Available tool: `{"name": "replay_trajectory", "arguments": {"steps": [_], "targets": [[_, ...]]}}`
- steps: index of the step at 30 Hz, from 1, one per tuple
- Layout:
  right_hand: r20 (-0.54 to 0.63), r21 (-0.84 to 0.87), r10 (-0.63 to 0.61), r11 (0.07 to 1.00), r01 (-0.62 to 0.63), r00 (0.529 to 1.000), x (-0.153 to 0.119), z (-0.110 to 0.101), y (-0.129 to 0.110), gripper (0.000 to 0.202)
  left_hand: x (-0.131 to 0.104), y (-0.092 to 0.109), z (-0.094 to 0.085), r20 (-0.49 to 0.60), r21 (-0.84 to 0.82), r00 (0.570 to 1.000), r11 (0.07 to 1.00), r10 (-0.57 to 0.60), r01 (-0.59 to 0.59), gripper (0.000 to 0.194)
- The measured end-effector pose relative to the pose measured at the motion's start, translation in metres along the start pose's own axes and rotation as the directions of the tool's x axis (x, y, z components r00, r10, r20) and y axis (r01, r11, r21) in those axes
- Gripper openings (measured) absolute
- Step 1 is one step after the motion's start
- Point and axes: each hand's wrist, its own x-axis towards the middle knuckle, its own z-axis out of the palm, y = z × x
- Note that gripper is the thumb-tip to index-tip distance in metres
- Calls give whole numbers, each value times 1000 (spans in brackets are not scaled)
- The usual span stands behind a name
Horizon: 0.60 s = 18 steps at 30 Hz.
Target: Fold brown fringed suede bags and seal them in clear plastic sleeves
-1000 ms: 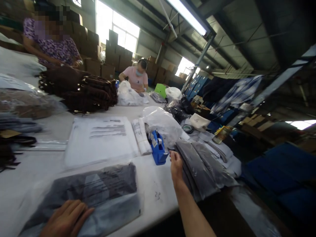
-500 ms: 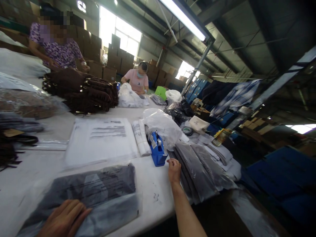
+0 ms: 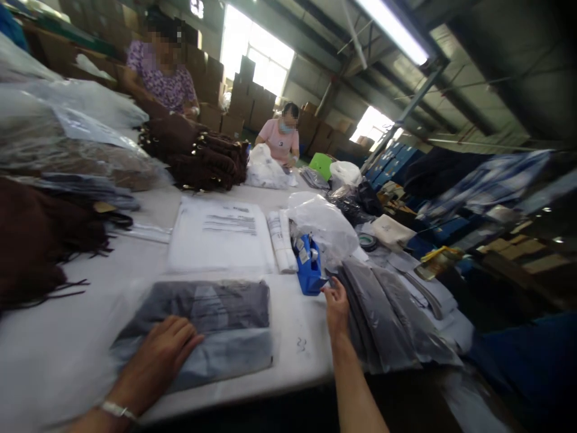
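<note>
A dark folded garment in a clear plastic bag (image 3: 234, 313) lies flat on the white table. My left hand (image 3: 169, 346) rests on top of it, fingers stretched out and holding nothing. My right hand (image 3: 336, 304) is at the front cutting edge of a blue tape dispenser (image 3: 310, 273), thumb and forefinger pinched on the end of the tape. The clear tape itself is barely visible. Just right of this hand are several bagged dark garments (image 3: 383, 319), stacked and overlapping.
A pile of white printed plastic bags (image 3: 216, 240) lies behind the bagged garment, beside a rolled bundle (image 3: 281, 240). Dark brown fringed goods (image 3: 202, 153) are heaped at the back and left. Two co-workers, one in a pink shirt (image 3: 279, 141), are across the table.
The view has swung left, so things sit further right in the picture. My right hand remains at the dispenser; my left hand still lies on the bagged garment.
</note>
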Motion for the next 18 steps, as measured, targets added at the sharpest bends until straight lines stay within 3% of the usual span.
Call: {"name": "replay_trajectory", "arguments": {"steps": [3, 5, 7, 8, 9, 10, 11, 12, 13, 14, 15, 16, 18], "targets": [[-18, -46, 33, 998, -33, 999, -3, -6, 1, 66, -1, 4, -4, 118, 34, 991, 998, -65, 61, 30], [7, -52, 35, 998, -35, 999, -10, -5, -15, 70, -2, 5, -5, 149, 34, 985, 996, -92, 88, 29], [196, -27, -19, 999, 25, 980, -27, 2, -44, 70, -3, 5, -5, 166, 18, 982, 996, -95, 93, 28], [379, 2, -74, 997, 80, 922, -38, 9, -62, 70, -3, 5, -5, 171, 12, 981, 996, -91, 91, 28], [583, 37, -143, 988, 149, 800, -51, 19, -81, 68, -4, 6, -5, 172, 11, 981, 996, -89, 89, 28], [749, 73, -199, 973, 219, 632, -63, 30, -99, 67, -4, 6, -5, 171, 15, 981, 996, -90, 88, 28], [853, 96, -232, 950, 296, 467, -75, 43, -114, 64, -4, 6, -6, 167, 23, 982, 996, -91, 88, 28], [910, 101, -245, 914, 392, 335, -84, 57, -127, 65, -3, 6, -6, 162, 31, 983, 996, -90, 86, 28], [944, 90, -232, 866, 492, 236, -92, 70, -136, 66, -3, 7, -7, 157, 39, 984, 996, -89, 83, 28], [961, 61, -206, 806, 588, 182, -97, 83, -141, 69, -3, 7, -7, 154, 47, 984, 996, -88, 81, 27], [970, 19, -176, 741, 672, 166, -101, 93, -144, 72, -3, 8, -8, 153, 55, 985, 995, -87, 79, 26], [974, -31, -145, 676, 736, 174, -104, 103, -143, 76, -2, 9, -8, 153, 63, 985, 995, -84, 75, 25], [964, -150, -96, 574, 805, 247, -106, 114, -139, 81, -2, 9, -9, 156, 87, 985, 994, -77, 64, 24]]}}
